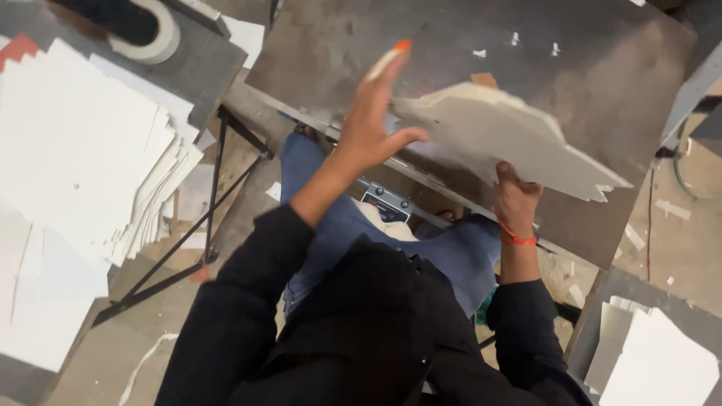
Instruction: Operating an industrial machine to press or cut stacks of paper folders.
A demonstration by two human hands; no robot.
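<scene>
Probably a paper-cutting workshop, worn metal worktable [602,83], stacked white sheets [83,150], scrap-littered floor [677,225]

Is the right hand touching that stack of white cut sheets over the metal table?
Touching. The head view shows the right hand gripping the near edge of the stack of white sheets, thumb over the top, with no gap visible.

small rectangular label plate [386,204], dark with pale border, under table edge [421,174]

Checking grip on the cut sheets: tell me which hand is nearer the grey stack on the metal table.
Right. The right hand grips the grey stack at its near edge; the left hand is open beside its left end.
</scene>
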